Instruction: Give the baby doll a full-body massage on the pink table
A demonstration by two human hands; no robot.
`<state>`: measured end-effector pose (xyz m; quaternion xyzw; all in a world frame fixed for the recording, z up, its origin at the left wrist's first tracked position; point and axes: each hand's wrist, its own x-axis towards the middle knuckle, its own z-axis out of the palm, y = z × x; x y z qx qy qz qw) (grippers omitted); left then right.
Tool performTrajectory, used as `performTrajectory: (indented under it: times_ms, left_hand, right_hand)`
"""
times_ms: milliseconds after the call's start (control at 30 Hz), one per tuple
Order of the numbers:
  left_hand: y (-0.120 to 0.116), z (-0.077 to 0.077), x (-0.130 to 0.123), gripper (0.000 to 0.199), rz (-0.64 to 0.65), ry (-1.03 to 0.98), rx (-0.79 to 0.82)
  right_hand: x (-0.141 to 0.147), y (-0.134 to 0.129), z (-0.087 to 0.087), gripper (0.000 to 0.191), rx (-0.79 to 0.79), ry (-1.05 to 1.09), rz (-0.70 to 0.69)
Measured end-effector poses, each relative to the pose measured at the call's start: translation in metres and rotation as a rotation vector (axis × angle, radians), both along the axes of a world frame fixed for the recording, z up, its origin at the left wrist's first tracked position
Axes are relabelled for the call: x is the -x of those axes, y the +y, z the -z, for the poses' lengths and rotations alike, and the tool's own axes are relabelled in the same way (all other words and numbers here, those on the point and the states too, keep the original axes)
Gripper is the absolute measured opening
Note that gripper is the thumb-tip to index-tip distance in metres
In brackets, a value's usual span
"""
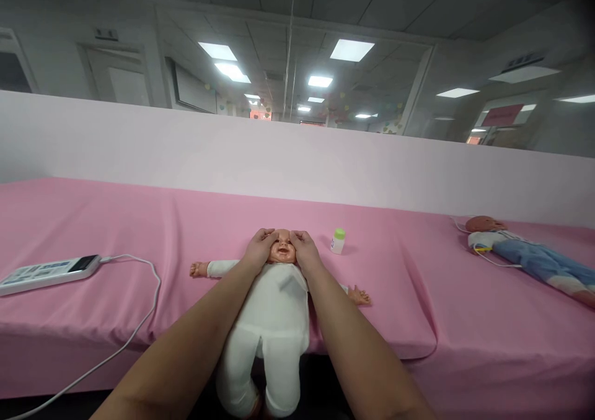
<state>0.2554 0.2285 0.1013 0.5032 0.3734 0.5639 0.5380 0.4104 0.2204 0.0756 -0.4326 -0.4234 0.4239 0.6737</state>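
"What could go wrong?"

"The doll (281, 302) lies on its back, legs past the front edge of the tabletop (385, 234); it might slide off if its head were let go."

"And the hands?"

"The left hand (261, 246) and right hand (305, 248) rest on either side of its face, apart from each other; whether their fingers grip, one cannot tell. A sideways sweep of the right could topple the small bottle (338, 243), and the left forearm might snag the cable (157, 280) draped over the edge."

"The surroundings?"

"Creased pink cloth (139, 209) underneath, a second doll (525, 253) far right, then a pale low wall (297, 166), glass, and lit ceiling panels (352, 50)."
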Motion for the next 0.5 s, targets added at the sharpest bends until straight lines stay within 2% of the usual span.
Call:
performTrajectory:
  times_ms: [200,367,500]
  left_hand:
    - [-0.014,-0.002,0.016,0.045,0.002,0.099,-0.02]
    - [-0.031,-0.006,0.04,0.057,0.014,0.229,0.009]
    - [-0.043,-0.011,0.052,0.06,0.029,0.349,-0.05]
  right_hand:
    - [-0.006,-0.008,0.006,0.045,0.014,0.107,-0.085]
    - [-0.005,-0.021,-0.005,0.045,0.063,0.149,-0.173]
    - [-0.002,-0.029,-0.013,0.047,0.065,0.178,-0.21]
